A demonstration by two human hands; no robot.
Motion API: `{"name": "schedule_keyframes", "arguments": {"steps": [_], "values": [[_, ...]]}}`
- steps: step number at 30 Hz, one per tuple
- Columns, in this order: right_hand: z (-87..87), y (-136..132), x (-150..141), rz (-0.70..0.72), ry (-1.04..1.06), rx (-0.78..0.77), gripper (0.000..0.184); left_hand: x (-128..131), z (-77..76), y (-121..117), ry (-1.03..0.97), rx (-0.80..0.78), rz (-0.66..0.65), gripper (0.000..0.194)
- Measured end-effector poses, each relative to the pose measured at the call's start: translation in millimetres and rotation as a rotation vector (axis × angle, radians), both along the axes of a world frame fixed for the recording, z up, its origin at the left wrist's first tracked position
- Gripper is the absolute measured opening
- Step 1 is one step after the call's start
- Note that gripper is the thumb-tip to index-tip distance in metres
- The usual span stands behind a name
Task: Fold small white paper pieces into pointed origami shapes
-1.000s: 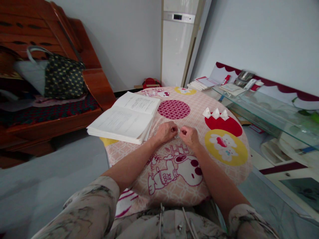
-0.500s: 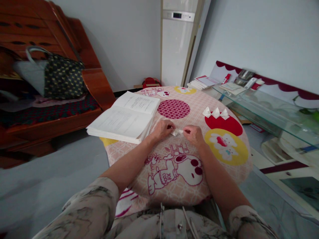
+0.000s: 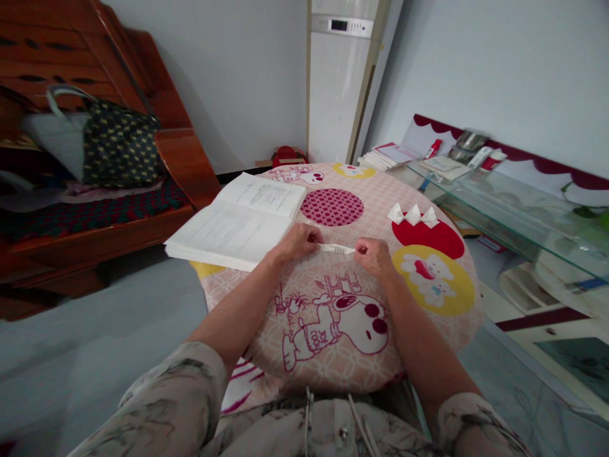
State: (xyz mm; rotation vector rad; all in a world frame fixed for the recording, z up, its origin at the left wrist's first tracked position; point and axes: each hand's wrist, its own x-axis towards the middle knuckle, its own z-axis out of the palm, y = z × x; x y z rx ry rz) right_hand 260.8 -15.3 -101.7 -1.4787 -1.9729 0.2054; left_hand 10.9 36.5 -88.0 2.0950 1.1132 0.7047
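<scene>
A small folded white paper (image 3: 337,249) with printed marks stretches between my two hands, low over the patterned tablecloth (image 3: 266,330). My left hand (image 3: 299,241) pinches its left end, the fingertips partly hidden behind the knuckles. On the other side, my right hand (image 3: 373,255) is closed on the right end. To the left of my hands lies a thick open book (image 3: 242,219) with printed pages. Several pointed folded paper pieces (image 3: 413,215) stand in a row on the red patch of the cloth at the right.
Beside the round table on the right stands a glass-topped cabinet (image 3: 514,209) bearing papers, metal containers and a red-and-white cup (image 3: 492,160). A stack of papers (image 3: 386,156) sits at the far right edge. A wooden sofa (image 3: 183,162) with a patterned bag (image 3: 121,146) is at the left.
My hands have drawn apart, the left one moving left and the right one slightly right. The paper between them, hardly visible at first, now shows as a long, narrow, pulled-out strip.
</scene>
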Motion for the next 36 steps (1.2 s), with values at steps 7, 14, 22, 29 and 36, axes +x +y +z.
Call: {"name": "schedule_keyframes", "arguments": {"steps": [7,14,22,29,36], "values": [[1.3,0.2,-0.2,-0.002,-0.008,-0.013,0.009,-1.8,-1.5,2.0,-0.002,-0.038,0.007,0.010],[3.8,1.1,2.1,0.023,0.023,-0.014,0.012,-2.5,-4.2,4.4,0.002,-0.010,0.000,0.013],[3.8,-0.1,2.6,0.071,0.136,-0.080,0.031,-3.9,-6.1,4.6,-0.098,-0.097,-0.080,0.036],[0.5,0.4,-0.8,0.180,0.132,-0.050,0.027,11.0,-0.8,-6.5,-0.117,0.163,-0.028,0.022],[3.4,-0.9,-11.2,0.127,-0.028,-0.048,0.024,46.7,-5.7,-22.2,0.118,0.323,0.081,0.011]]}}
